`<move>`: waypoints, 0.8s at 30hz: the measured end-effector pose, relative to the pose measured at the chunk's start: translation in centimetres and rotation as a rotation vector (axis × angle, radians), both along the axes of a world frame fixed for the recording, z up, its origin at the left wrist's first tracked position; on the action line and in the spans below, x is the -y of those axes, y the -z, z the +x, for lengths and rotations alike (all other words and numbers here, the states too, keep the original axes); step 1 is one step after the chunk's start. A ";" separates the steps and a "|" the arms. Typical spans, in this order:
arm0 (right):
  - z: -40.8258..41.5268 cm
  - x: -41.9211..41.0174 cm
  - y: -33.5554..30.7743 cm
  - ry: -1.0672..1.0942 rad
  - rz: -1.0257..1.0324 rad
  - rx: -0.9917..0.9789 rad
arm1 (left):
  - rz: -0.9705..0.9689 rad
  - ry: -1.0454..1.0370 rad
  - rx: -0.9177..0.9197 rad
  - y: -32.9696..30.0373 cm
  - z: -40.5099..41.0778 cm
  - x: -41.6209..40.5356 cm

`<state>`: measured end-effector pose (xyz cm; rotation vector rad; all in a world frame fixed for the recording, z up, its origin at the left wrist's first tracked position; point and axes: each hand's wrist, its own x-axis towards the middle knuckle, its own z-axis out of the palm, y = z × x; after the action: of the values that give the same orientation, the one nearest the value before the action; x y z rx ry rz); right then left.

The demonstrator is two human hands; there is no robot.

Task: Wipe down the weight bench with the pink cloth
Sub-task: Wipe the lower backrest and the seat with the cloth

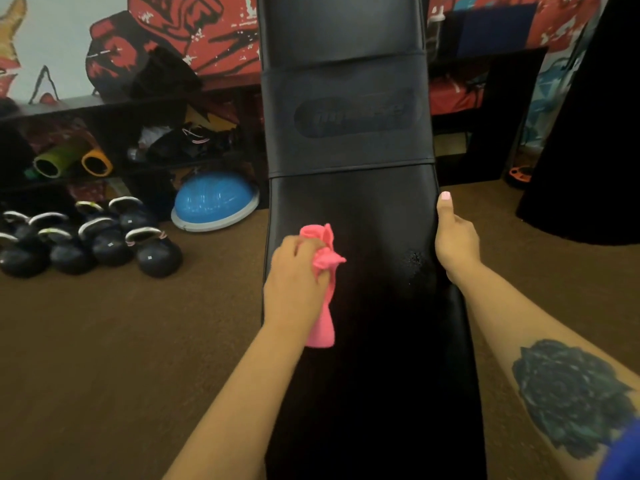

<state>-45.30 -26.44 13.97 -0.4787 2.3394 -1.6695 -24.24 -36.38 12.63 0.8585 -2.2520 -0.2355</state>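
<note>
The black padded weight bench [349, 140] fills the middle of the view, running away from the camera with its far part angled upward, and there's a small scuffed patch [415, 259] in the vinyl near the right edge. Brown floor [104, 341] on both sides, with a painted red and black mural wall [173, 29] behind. Over on the left there's a cluster of dark kettlebells [90, 237] on the floor and a blue balance dome [214, 202] just beside the bench. The right hand [455, 242] grips the bench's right edge, thumb lying along the top. The left hand [298, 282] has the pink cloth [323, 285] bunched up in a clenched grip, held down on the pad near its left edge.
</note>
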 end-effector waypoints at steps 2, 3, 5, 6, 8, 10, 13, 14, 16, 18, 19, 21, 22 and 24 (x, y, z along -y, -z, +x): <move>-0.1 0.0 0.1 0.005 0.010 -0.005 | 0.024 -0.004 0.023 1.4 1.0 -0.9; -0.1 0.1 0.2 0.009 0.015 -0.006 | 0.032 0.026 0.039 2.3 1.2 -1.8; -0.1 0.1 0.2 0.015 0.018 -0.004 | 0.041 0.116 0.070 3.5 0.7 -3.8; -0.1 0.1 0.3 0.015 0.015 -0.006 | 0.037 0.156 0.080 3.7 0.1 -4.3; -0.1 0.1 0.3 0.016 0.008 -0.005 | -0.008 0.186 0.088 2.9 -1.6 -4.1; -0.1 0.1 0.2 0.011 0.006 0.003 | -0.057 0.155 0.073 1.3 -2.5 -3.2; -0.2 0.1 0.2 -0.001 0.023 0.003 | -0.029 0.072 0.012 -0.3 -1.8 -1.4; -0.3 0.1 0.3 -0.001 0.027 0.000 | -0.007 0.051 0.000 0.0 -1.2 -1.2; -0.4 0.1 0.5 0.004 0.027 -0.012 | 0.027 0.071 0.020 1.6 0.0 -2.1; -0.4 0.2 0.6 0.012 0.023 -0.022 | 0.038 0.164 0.090 3.9 0.3 -4.3; -0.4 0.2 0.6 0.015 0.021 -0.027 | 0.022 0.209 0.119 4.8 0.1 -5.3; -0.4 0.3 0.7 0.024 0.026 -0.032 | -0.007 0.245 0.129 4.8 -1.4 -5.9; -0.4 0.2 0.6 0.030 0.030 -0.032 | -0.035 0.238 0.123 4.3 -2.3 -5.6; -0.4 0.2 0.5 0.020 0.031 -0.032 | -0.084 0.197 0.088 2.6 -3.2 -4.5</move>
<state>-45.66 -26.67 13.43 -0.4817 2.3967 -1.6433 -27.45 -31.85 9.98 0.6138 -2.4130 -0.1953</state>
